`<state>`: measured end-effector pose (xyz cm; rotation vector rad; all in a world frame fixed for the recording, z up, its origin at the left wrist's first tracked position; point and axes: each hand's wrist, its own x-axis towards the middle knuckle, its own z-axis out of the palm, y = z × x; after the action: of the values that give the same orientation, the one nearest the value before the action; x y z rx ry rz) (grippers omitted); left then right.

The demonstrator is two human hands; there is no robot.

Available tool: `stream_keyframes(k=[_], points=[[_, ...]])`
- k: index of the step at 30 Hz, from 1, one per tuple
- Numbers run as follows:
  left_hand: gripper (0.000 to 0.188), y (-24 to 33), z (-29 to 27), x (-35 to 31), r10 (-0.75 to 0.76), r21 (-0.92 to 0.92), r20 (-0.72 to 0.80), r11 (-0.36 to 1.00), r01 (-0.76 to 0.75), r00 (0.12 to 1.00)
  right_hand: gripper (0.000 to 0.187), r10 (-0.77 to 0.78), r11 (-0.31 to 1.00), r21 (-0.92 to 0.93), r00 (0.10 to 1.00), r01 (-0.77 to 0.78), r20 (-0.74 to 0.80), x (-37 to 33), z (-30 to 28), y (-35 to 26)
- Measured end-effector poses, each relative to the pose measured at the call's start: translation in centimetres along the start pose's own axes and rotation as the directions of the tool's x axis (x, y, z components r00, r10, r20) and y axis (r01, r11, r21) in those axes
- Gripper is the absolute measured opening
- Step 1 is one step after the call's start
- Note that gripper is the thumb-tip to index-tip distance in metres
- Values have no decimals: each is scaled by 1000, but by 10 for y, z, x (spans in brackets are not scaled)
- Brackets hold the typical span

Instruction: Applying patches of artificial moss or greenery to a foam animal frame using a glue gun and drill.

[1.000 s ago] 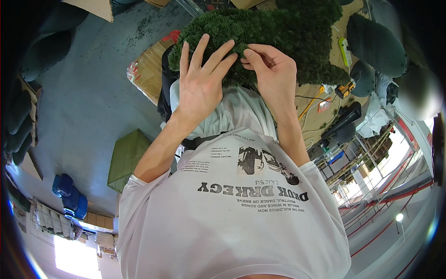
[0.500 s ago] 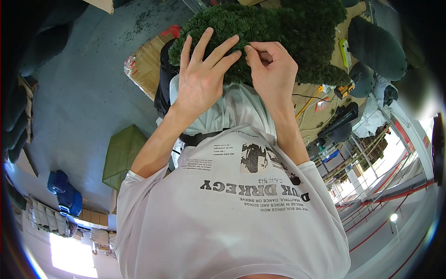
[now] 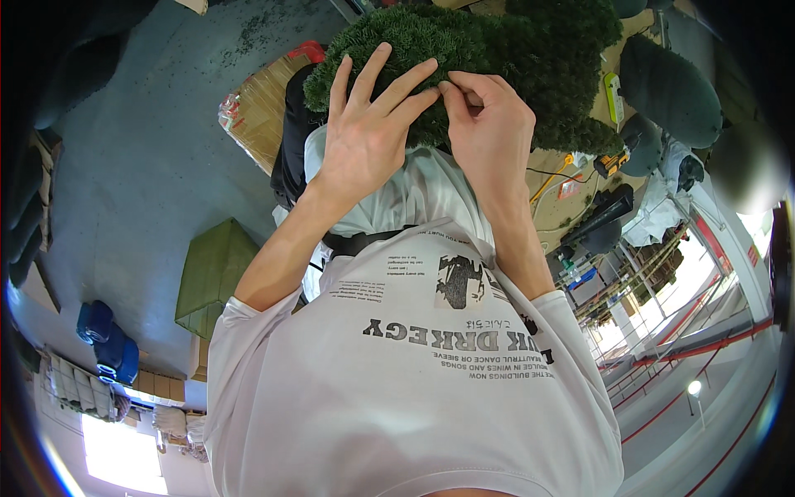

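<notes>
Splayed left hand (image 3: pixel 364 145) nearer pinched right hand (image 3: pixel 494 124), over greenery (image 3: pixel 451 37); tan worktop (image 3: pixel 636 25), grey floor (image 3: pixel 157 166)

Seen from above, past a white printed shirt (image 3: pixel 397 414), two bare hands work close together at dense dark-green foliage (image 3: pixel 472 45). The left hand (image 3: pixel 364 137) spreads its fingers over it; just beside, the right hand (image 3: pixel 494 132) pinches thumb and forefinger, hiding anything between. Left, a cardboard box (image 3: pixel 263 116); right, a yellow-and-black tool (image 3: pixel 613 163).
</notes>
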<state>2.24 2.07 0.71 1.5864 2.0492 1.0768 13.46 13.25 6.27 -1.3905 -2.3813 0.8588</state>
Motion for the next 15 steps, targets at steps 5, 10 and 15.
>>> stream_keyframes(k=[5, 10, 15], points=[[46, 0, -1, 0, -2, -3, 10, 1000, 2, 1000, 6, 116, 991, 62, 993, -117, 17, 1, -4, -3], [46, 0, -1, -1, -12, -9, 9, 1000, 12, 1000, 6, 81, 995, 59, 997, -80, -5, 1, -1, -2], [45, -1, 1, -2, -4, -2, -3, 1000, 4, 1000, 7, 6, 1000, -15, 1000, -6, -6, 2, -1, -5]])
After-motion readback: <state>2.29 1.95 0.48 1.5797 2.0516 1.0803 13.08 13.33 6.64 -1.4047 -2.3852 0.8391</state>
